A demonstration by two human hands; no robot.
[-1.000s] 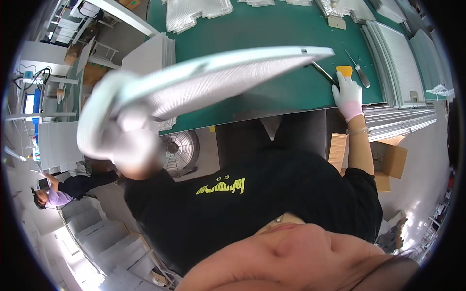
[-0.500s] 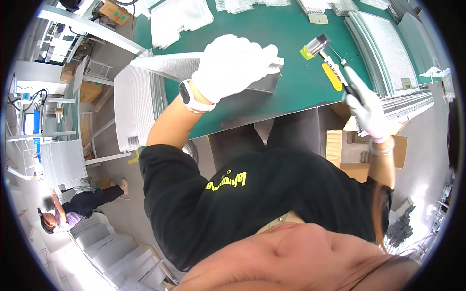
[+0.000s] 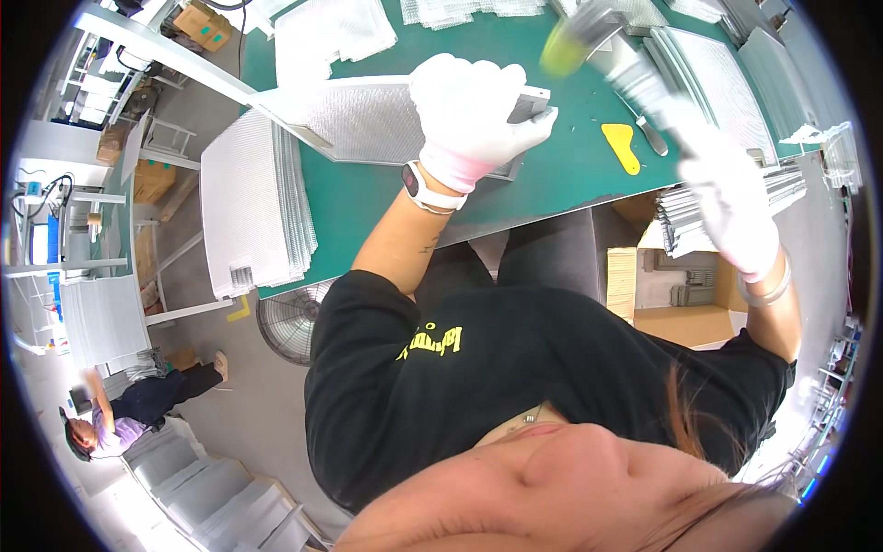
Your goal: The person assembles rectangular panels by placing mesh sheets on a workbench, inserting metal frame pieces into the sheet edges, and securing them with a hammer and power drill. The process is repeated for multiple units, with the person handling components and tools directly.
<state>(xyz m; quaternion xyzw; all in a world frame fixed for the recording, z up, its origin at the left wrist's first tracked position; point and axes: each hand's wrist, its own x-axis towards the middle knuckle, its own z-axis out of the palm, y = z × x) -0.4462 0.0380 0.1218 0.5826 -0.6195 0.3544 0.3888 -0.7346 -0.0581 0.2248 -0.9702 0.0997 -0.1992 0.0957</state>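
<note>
My left hand, in a white glove, grips the upper edge of a grey metal-framed mesh panel, its fingers curled over the frame and the thumb out to the right. The panel stands tilted on its edge on the green table. My right hand, also gloved, is closed round a mallet raised over the right part of the table. Motion smears the mallet's yellow-green and dark head. Below it lie a yellow scraper and a thin tool with a grey handle.
Stacked mesh sheets lie at the table's left edge, with more panels at the right. An open cardboard box is below the right front edge. A floor fan stands left of my legs; a person is far left.
My right hand has swung the mallet up and away from me, blurring it. My left hand has moved slightly right along with the panel, whose mesh face now shows more.
</note>
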